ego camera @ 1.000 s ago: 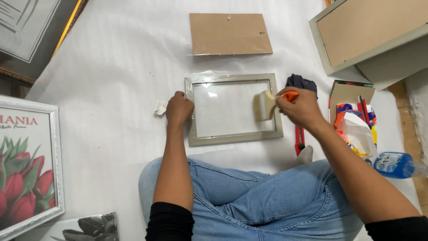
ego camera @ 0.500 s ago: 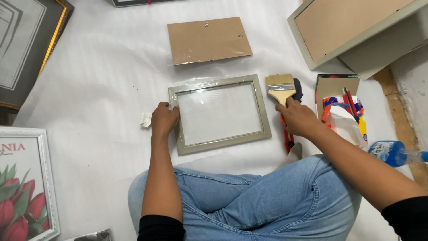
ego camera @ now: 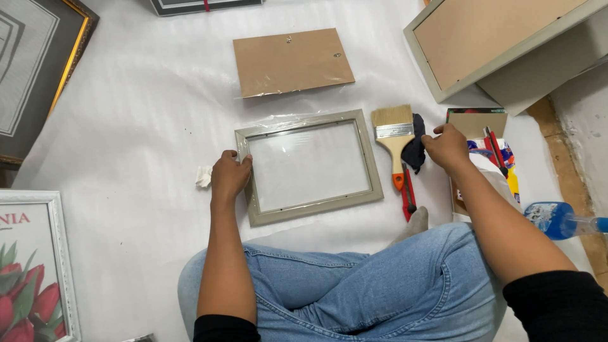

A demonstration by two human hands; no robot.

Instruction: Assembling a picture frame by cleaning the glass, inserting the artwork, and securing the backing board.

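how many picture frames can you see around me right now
6: grey frame under the left hand, gold-edged frame top left, tulip frame bottom left, dark frame top, two stacked frames top right.

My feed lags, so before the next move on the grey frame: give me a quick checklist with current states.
1. Left hand steadying the grey rectangular picture frame at its left edge: ok.
2. Frame lying flat on the white sheet, glass facing up: ok.
3. Wide flat paintbrush with wooden handle out of the hand, lying right of the frame: ok.
4. Right hand on the dark cloth: touching; firm grip cannot tell.
5. Brown backing board apart from the frame, above it: ok.
6. Glass free of dust: cannot tell.
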